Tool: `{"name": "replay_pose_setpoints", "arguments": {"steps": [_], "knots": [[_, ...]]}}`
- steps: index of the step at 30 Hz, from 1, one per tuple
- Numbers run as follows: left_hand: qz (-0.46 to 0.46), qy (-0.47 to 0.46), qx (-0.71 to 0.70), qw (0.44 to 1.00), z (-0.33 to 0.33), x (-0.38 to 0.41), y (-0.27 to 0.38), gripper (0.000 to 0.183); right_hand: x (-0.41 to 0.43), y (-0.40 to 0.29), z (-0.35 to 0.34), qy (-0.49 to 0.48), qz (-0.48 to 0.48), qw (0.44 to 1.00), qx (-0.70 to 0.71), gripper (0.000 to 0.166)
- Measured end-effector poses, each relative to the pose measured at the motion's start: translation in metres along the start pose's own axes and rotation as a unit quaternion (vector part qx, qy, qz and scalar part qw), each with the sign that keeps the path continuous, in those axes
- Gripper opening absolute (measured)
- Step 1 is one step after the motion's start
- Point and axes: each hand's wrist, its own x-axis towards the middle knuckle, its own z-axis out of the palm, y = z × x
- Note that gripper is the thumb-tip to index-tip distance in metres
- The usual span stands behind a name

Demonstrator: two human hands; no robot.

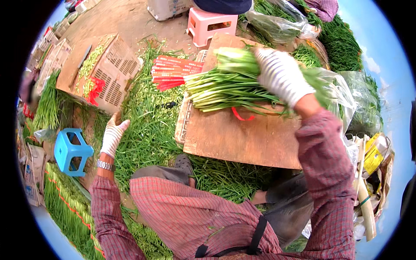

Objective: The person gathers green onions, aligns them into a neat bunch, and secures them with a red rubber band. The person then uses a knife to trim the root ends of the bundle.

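Note:
My right hand (281,74), in a white striped glove, grips a bunch of leafy green stalks, apparently Chinese chives (235,58). Motion blurs the held bunch. Directly below it, a larger pile of the same stalks (221,89) lies across a wooden board (240,136), pale ends to the left. One red strip (242,115) curls on the board beside the pile. My left hand (113,135), gloved with bare fingertips showing, is raised on the left with thumb apart and nothing in it. It is nearest the upturned plastic crate (118,70).
Red printed strips (175,70) fan out at the board's left edge. A knife (85,56) and cut stalk ends lie on the crate's board. Around stand a blue stool (71,151), a pink stool (211,24) with a person seated, and bagged greens (276,27). Trimmings (149,130) litter the ground.

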Motion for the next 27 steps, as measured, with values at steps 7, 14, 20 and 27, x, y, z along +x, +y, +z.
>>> {"name": "replay_pose_setpoints", "arguments": {"steps": [7, 14, 20, 27], "knots": [[0.057, -0.025, -0.064, 0.996, 0.037, -0.023, 0.047, 0.066, 0.06, -0.009, -0.041, 0.078, -0.214, 0.974, -0.013, 0.036], [0.217, -0.033, -0.012, 0.976, 0.08, -0.02, 0.187, 0.059, 0.039, -0.033, 0.073, -0.122, -0.124, 0.983, 0.057, 0.055], [0.235, -0.032, -0.164, 0.957, 0.13, 0.024, 0.221, 0.066, 0.042, -0.05, 0.042, -0.134, -0.121, 0.984, 0.01, 0.067], [0.02, -0.079, -0.501, 0.861, 0.226, 0.066, 0.186, 0.073, 0.034, -0.053, 0.068, -0.135, -0.106, 0.984, 0.035, 0.072]]}}
